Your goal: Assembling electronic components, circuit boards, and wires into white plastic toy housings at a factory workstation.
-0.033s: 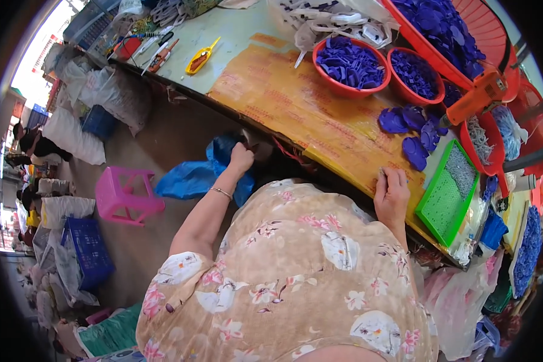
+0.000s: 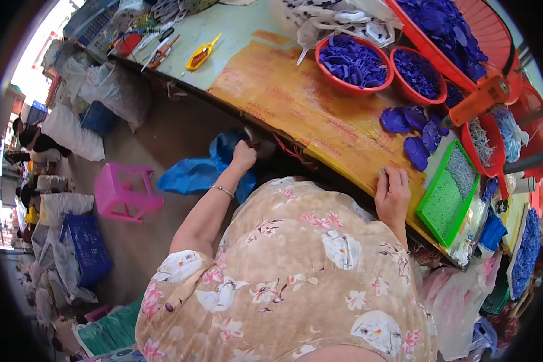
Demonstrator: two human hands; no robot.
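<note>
Head view. Left hand: curling closed, apparently gripping a blue plastic bag, which is hanging leftward and below. Right hand: resting half-curled on the counter; any pinched item, cannot tell. Purple plastic discs are lying beyond it, a green perforated tray rightward. Advisable: gripping the bag's edge firmly, right hand bracing.

Stool left of bag, bag near table, bowls on table, tray toward table's right.
</note>
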